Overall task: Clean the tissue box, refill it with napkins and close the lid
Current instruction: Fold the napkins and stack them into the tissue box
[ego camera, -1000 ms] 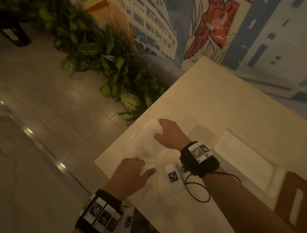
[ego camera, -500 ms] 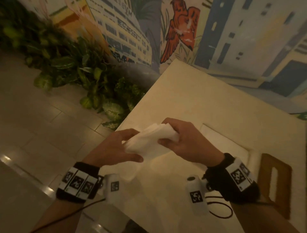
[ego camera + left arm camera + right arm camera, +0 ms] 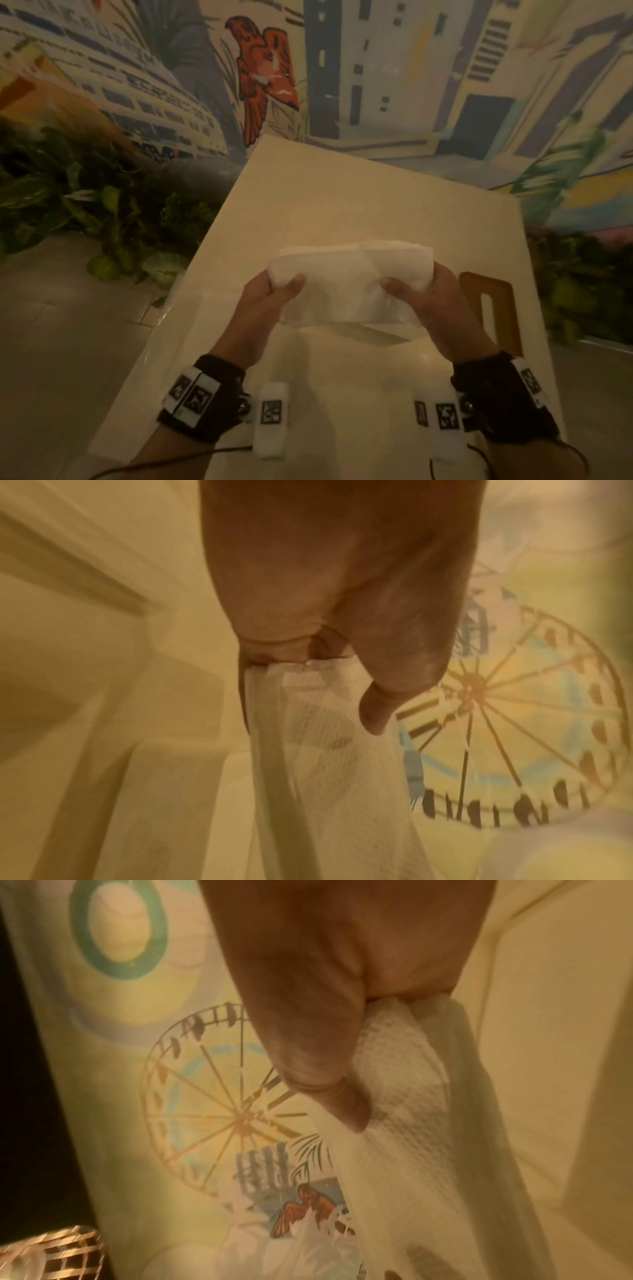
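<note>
A stack of white napkins (image 3: 346,284) hangs level above the cream table (image 3: 342,205). My left hand (image 3: 281,284) grips its left end and my right hand (image 3: 407,284) grips its right end, thumbs on top. In the left wrist view the thumb (image 3: 377,712) presses the napkins (image 3: 325,764). In the right wrist view the thumb (image 3: 346,1104) pinches the napkins (image 3: 411,1123). The white tissue box (image 3: 376,334) lies just under the stack, mostly hidden. Its brown wooden lid (image 3: 503,301), with a slot, lies right of my right hand.
A clear plastic wrapper (image 3: 164,308) lies at the table's left edge. Leafy plants (image 3: 102,212) stand on the floor to the left, more plants (image 3: 582,274) to the right. A painted mural wall (image 3: 376,68) rises behind the table's far edge.
Both hands lifted the napkin stack off the wrapper at the table's left and carried it right, over the box. It is now held spread between them.
</note>
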`<state>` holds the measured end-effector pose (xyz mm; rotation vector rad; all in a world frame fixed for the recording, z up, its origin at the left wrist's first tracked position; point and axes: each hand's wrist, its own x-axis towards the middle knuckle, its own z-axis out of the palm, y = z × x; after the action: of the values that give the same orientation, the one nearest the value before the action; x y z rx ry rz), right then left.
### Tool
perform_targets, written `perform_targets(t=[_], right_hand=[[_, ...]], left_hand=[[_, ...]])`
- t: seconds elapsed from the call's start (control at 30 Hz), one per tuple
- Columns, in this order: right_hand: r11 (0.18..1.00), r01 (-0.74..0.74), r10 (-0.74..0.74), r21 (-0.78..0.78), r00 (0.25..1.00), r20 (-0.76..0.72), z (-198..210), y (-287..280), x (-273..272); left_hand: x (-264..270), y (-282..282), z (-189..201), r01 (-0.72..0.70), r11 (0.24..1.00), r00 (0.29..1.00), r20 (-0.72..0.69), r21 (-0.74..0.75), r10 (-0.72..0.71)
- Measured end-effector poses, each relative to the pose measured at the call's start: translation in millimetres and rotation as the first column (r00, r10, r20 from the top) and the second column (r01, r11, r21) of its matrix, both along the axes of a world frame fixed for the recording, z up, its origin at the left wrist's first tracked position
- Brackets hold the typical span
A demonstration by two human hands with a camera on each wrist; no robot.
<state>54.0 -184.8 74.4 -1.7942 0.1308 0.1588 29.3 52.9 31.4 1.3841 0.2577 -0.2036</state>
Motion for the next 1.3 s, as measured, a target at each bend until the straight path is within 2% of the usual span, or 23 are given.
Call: perform_targets(t=[0.1, 0.17, 0.3, 0.4, 0.57, 0.67, 0.9, 0.97, 1.03, 1.07, 1.13, 1.17, 1.23, 1.3], right_hand=[[0.988, 0.139, -0.134, 0.06, 0.988, -0.078, -21, -21, 5], [0.964, 0.226, -0.2, 0.141, 0.963, -0.18, -35, -34, 11], [0.917, 0.324, -0.228, 0.231, 0.904, -0.362, -56, -54, 23], [0.918, 0.344, -0.241, 0.197, 0.879, -0.411, -71, -66, 31], [0.974, 0.224, -0.221, -0.03, 0.922, -0.319, -92, -74, 41], [0.972, 0.158, -0.202, -0.174, 0.94, -0.276, -97, -70, 43], [0.941, 0.113, -0.199, -0.319, 0.947, -0.251, -91, -62, 38], [0.912, 0.04, -0.15, -0.407, 0.958, -0.243, -82, -63, 35], [0.851, -0.004, -0.117, -0.525, 0.973, -0.197, -74, -65, 31], [0.795, -0.001, -0.11, -0.607, 0.983, -0.146, -70, -67, 28], [0.632, 0.058, -0.043, -0.773, 0.998, 0.04, -66, -70, 23], [0.601, 0.065, 0.027, -0.796, 0.994, 0.102, -65, -72, 23], [0.66, -0.071, 0.18, -0.748, 0.981, 0.066, -68, -73, 28], [0.642, -0.264, 0.307, -0.72, 0.949, -0.074, -77, -72, 35]], left_hand=[[29, -26, -9, 0.043, 0.989, 0.999, 0.019, 0.145, -0.046], [48, -41, -15, 0.074, 0.971, 0.997, 0.0, 0.227, -0.076], [74, -66, -25, 0.184, 0.907, 0.981, -0.122, 0.378, -0.148], [83, -81, -33, 0.224, 0.863, 0.972, -0.173, 0.454, -0.161], [91, -94, -38, 0.255, 0.8, 0.959, -0.247, 0.543, -0.137], [93, -96, -40, 0.285, 0.743, 0.954, -0.258, 0.606, -0.155], [91, -95, -41, 0.302, 0.695, 0.949, -0.273, 0.652, -0.157], [91, -94, -37, 0.301, 0.644, 0.953, -0.25, 0.703, -0.172], [89, -91, -32, 0.232, 0.599, 0.972, -0.158, 0.767, -0.175], [86, -90, -30, 0.17, 0.56, 0.98, -0.081, 0.811, -0.181], [80, -88, -27, 0.055, 0.425, 0.961, 0.067, 0.904, -0.267], [78, -89, -28, 0.03, 0.369, 0.934, 0.106, 0.929, -0.342], [79, -93, -34, 0.086, 0.311, 0.872, 0.08, 0.947, -0.483], [81, -98, -45, 0.196, 0.248, 0.825, -0.023, 0.949, -0.564]])
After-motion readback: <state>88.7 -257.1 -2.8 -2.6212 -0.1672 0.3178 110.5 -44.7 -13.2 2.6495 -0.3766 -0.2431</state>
